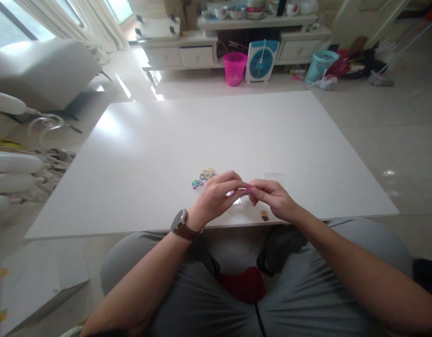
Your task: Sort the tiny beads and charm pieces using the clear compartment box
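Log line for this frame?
left hand: pinching small pink piece | right hand: pinching same piece | over white table | loose rings nearby

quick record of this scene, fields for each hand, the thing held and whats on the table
left: left hand, wristwatch on it, pinching small pink piece
right: right hand pinching the same piece's other end
surface: white table, person seated at it
loose items: beige rings, coloured bits, small yellow figure near the edge
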A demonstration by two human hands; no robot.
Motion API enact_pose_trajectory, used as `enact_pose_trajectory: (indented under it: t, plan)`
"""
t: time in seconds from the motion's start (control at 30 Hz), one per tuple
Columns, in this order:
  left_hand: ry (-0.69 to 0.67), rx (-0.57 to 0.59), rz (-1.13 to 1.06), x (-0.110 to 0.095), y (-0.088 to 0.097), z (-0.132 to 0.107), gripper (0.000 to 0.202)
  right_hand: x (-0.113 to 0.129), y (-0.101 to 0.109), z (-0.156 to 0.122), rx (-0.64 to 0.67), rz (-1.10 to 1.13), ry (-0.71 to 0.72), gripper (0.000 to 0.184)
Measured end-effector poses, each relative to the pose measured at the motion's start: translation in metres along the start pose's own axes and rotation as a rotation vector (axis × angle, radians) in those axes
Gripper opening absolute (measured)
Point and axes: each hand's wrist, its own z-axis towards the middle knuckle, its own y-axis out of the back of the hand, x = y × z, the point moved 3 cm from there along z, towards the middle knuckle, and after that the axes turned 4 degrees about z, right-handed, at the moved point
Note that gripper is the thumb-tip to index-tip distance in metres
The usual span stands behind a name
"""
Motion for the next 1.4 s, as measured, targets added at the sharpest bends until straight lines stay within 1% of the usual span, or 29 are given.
enact_pose_trajectory:
  t: [0.1, 0.27, 0.43, 0.57, 0.7, 1.0, 1.13, 1.23, 1.4]
  plan:
    - [-0.007, -0.012, -0.015, 0.000, 0.000, 0.000, 0.010, 0.000, 0.000, 0.000, -0.005, 0.007, -0.005, 0.047]
    - [-0.029, -0.028, 0.027, 0.001, -0.001, 0.000, 0.010, -0.001, 0.000, 0.000, -0.046, -0.001, -0.007, 0.048]
    - [-0.027, -0.028, 0.047, 0.002, -0.002, 0.000, 0.011, -0.004, 0.000, 0.000, -0.048, -0.011, -0.009, 0.046]
    - [0.000, -0.014, 0.036, 0.001, -0.002, 0.001, 0.012, -0.004, 0.000, 0.000, -0.060, -0.012, -0.006, 0.044]
    - [0.034, -0.019, -0.024, -0.001, -0.001, 0.002, 0.011, -0.005, -0.001, 0.000, -0.075, 0.009, -0.023, 0.044]
    - [0.052, -0.006, -0.050, 0.000, -0.003, 0.003, 0.009, -0.003, -0.003, 0.001, -0.090, 0.028, -0.022, 0.049]
    - [0.083, -0.004, -0.044, 0.002, -0.003, 0.002, 0.014, -0.003, -0.002, 0.003, -0.117, 0.025, -0.016, 0.051]
    - [0.093, -0.016, -0.044, 0.003, -0.004, 0.001, 0.020, -0.005, 0.000, 0.004, -0.180, 0.054, -0.003, 0.051]
    - [0.098, 0.065, -0.038, 0.004, -0.007, 0.000, 0.033, -0.012, 0.003, 0.005, -0.261, 0.092, 0.008, 0.049]
